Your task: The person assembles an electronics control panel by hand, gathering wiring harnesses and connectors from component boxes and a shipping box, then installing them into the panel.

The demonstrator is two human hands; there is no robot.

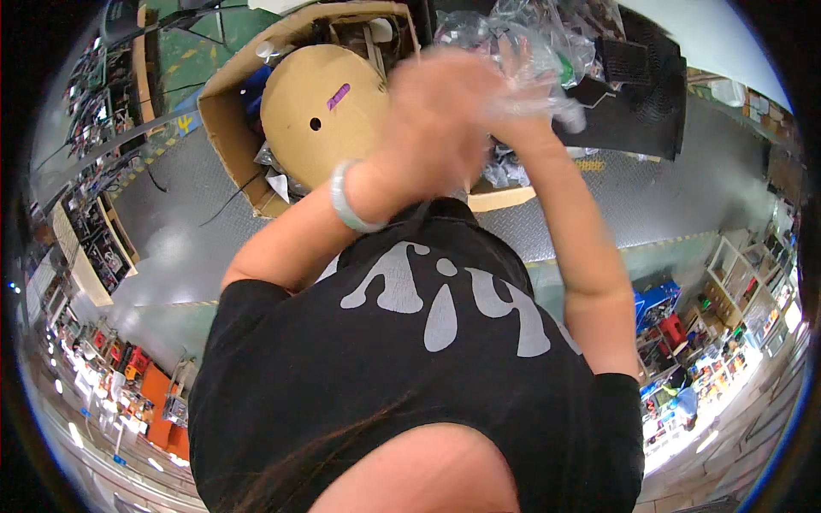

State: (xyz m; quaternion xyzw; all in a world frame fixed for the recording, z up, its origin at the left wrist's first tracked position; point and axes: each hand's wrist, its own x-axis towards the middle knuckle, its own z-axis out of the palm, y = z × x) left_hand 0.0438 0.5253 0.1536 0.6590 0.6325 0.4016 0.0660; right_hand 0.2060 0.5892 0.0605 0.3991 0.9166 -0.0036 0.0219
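Cardboard carton [224,120] stands open at the left, and within it a big round brown disc [291,94] leans face up, with one dark hole and a short purple mark [339,97]. Right of the disc, the left hand [445,111] reaches across from a forearm with a pale bracelet [344,201]. It is badly blurred, its fingers seemingly curled toward the other hand; I cannot tell how far open it is or whether it has hold of anything.

Clear plastic [547,94] is at the right hand [522,120], lying over its fingers and just beside the left hand. That hand is blurred too and partly behind the film, so I cannot tell how far it closes on it. The plastic looks thin, crumpled and shiny, with loose folds hanging to the right; whether anything sits inside it does not show.

By my judgement the handling is partway through: this plastic is up at the hands and not set down, while more clear bags [573,30] lie heaped beyond and some small wrapped pieces [506,171] lie below, apparently untouched. Farthest right, a black mesh piece [624,61] lies near the heap, over a black panel [650,111].
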